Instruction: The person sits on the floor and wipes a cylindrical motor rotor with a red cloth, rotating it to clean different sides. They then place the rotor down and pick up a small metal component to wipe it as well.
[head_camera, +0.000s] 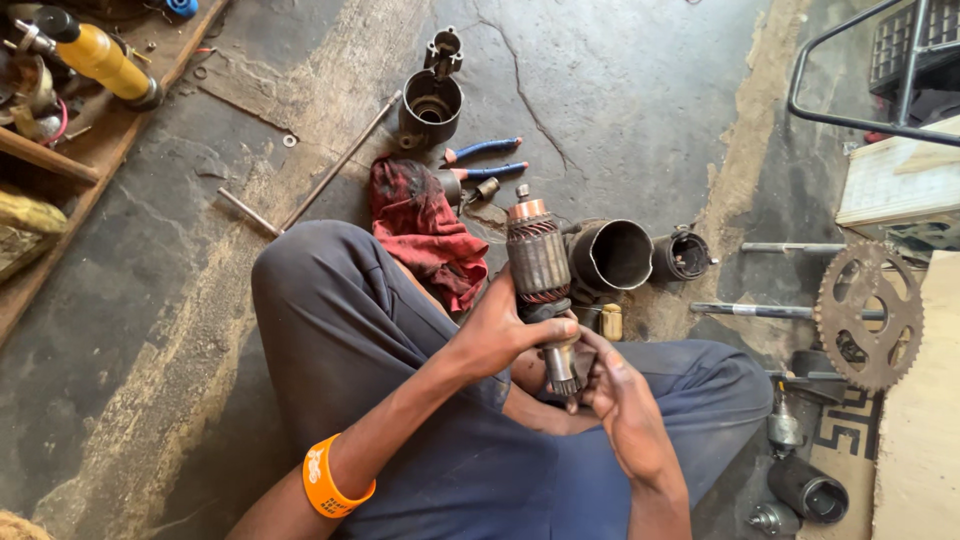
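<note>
I sit on a concrete floor with my knees up in dark blue trousers. My left hand (497, 330), with an orange wristband on its forearm, grips a starter-motor armature (538, 262) by its lower part; the armature stands upright, with copper windings and a copper commutator on top. My right hand (615, 392) is closed around the splined shaft end (562, 370) below it. Both hands touch the armature.
A red rag (425, 232) lies by my left knee. Two dark metal cylinder housings (612, 256) (431, 106), blue-handled pliers (485, 160), a long rod (330, 170), a rusty sprocket (868, 314), steel rods (760, 310) and a yellow shock absorber (100, 58) lie around.
</note>
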